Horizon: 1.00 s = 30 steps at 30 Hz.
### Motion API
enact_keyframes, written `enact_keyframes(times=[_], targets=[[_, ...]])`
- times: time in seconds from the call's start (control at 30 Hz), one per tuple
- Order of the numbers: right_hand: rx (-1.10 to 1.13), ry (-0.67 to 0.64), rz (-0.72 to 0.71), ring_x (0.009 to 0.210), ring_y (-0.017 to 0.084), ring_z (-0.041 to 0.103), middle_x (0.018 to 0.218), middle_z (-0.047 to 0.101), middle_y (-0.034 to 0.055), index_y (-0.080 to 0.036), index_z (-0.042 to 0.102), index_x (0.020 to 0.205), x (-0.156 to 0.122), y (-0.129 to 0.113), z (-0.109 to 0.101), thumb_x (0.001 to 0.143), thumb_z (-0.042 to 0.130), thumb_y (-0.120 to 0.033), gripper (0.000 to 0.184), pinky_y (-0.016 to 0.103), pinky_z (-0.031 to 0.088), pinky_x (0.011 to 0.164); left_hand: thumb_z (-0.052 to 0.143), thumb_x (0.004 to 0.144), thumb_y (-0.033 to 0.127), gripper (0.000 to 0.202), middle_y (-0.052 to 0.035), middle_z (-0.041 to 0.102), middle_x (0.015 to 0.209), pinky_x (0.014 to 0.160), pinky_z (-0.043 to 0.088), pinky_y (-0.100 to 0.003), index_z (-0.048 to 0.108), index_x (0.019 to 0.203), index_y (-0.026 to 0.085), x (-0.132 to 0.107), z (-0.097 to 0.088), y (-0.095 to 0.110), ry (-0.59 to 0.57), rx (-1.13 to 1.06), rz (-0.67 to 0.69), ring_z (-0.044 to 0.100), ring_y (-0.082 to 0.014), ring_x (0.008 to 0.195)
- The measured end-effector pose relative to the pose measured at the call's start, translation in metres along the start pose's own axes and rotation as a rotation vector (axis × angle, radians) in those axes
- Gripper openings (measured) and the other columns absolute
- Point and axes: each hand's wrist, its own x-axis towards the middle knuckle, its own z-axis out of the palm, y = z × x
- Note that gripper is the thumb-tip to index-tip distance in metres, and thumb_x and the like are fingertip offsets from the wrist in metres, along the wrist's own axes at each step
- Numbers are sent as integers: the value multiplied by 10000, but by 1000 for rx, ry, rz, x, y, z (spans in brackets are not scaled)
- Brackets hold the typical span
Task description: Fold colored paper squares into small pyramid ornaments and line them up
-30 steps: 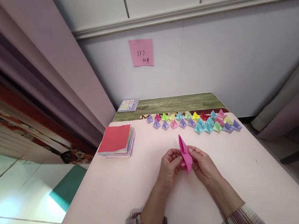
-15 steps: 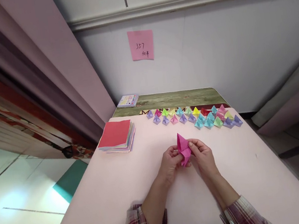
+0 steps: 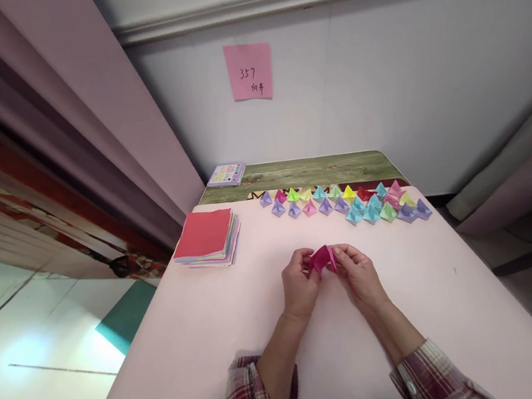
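Note:
A magenta folded paper piece point(image 3: 322, 259) is held between both hands just above the pale pink tabletop point(image 3: 206, 340). My left hand point(image 3: 298, 285) pinches its left side and my right hand point(image 3: 360, 275) pinches its right side. The paper now looks like a low, wide, tent-like shape. Both wrists come out of plaid sleeves at the bottom of the view. Beyond the hands, near the table's far edge, lie two rows of small folded paper figures point(image 3: 346, 205) in several colours.
A stack of coloured square sheets point(image 3: 207, 237), red on top, lies at the table's far left. A green wooden surface point(image 3: 311, 172) behind carries a small card pack point(image 3: 226, 174). A pink note point(image 3: 249, 71) hangs on the wall. Tiled floor drops off to the left.
The magenta paper stood as a tall pointed shape between the hands; it is now pulled out or flattened into a low, wide form, with the hands a little farther forward.

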Motion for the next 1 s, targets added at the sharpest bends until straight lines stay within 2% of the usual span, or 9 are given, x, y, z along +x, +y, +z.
enact_keyframes(times=[0.1, 0.2, 0.3, 0.43, 0.6, 0.7, 0.8, 0.9, 1.0], targets=[[53, -36, 28, 755, 147, 616, 843, 690, 22, -206, 720, 851, 1, -1, 0, 715, 768, -445, 279, 288, 527, 717, 549, 796, 122, 223, -42, 668, 895, 726, 514, -270, 657, 971, 208, -2, 0, 1, -6, 198, 187, 610, -152, 798], [68, -11, 36, 689, 121, 588, 801, 671, 2, -208, 713, 827, 2, 0, -1, 701, 780, -437, 270, 251, 512, 647, 551, 799, 141, 150, -35, 640, 831, 640, 495, -237, 667, 880, 194, -4, 3, 1, -12, 207, 177, 591, -145, 747], [-6, 35, -7, 546, 81, 492, 686, 626, -21, -192, 705, 803, 3, 2, -2, 693, 786, -435, 278, 201, 419, 500, 584, 816, 227, 78, -17, 608, 746, 554, 468, -214, 637, 797, 174, -5, 7, 1, -50, 91, 78, 560, -122, 645], [-60, 0, -52, 458, 82, 428, 569, 562, -47, -192, 673, 781, 3, 5, -3, 717, 766, -438, 271, 215, 351, 428, 585, 843, 379, 204, 5, 616, 679, 483, 482, -224, 589, 856, 175, -7, 13, 3, -156, -216, -151, 564, -111, 528], [-102, -47, -62, 494, 101, 495, 641, 627, -13, -183, 669, 862, 1, 2, -3, 713, 773, -430, 306, 229, 394, 463, 689, 751, 501, 384, -11, 655, 631, 451, 505, -241, 565, 885, 163, -5, 16, 1, -71, -414, -346, 632, -153, 507], [-124, 7, -114, 578, 113, 533, 733, 657, 9, -180, 675, 908, 2, -2, -2, 734, 753, -426, 312, 228, 432, 519, 779, 676, 452, 427, -45, 688, 679, 484, 532, -251, 571, 883, 142, -3, 15, 1, -65, -524, -447, 655, -164, 538], [-171, 50, -165, 627, 121, 543, 767, 659, 14, -184, 682, 894, 1, -5, -1, 759, 721, -432, 285, 230, 456, 558, 806, 662, 341, 380, -89, 716, 767, 550, 551, -253, 609, 897, 115, -2, 12, 3, -142, -594, -549, 672, -161, 595], [-135, 25, -119, 520, 100, 486, 686, 609, -12, -191, 668, 897, -2, -5, 0, 759, 712, -452, 298, 213, 413, 449, 775, 692, 285, 320, -122, 724, 825, 504, 499, -205, 657, 918, 91, -2, 8, 7, -253, -631, -617, 667, -145, 610], [-74, -32, -42, 398, 77, 398, 615, 560, -44, -214, 646, 910, -7, -4, 1, 753, 703, -481, 315, 202, 332, 339, 753, 714, 318, 323, -125, 718, 827, 391, 366, -172, 677, 922, 83, -2, 7, 8, -393, -679, -630, 647, -130, 569]])
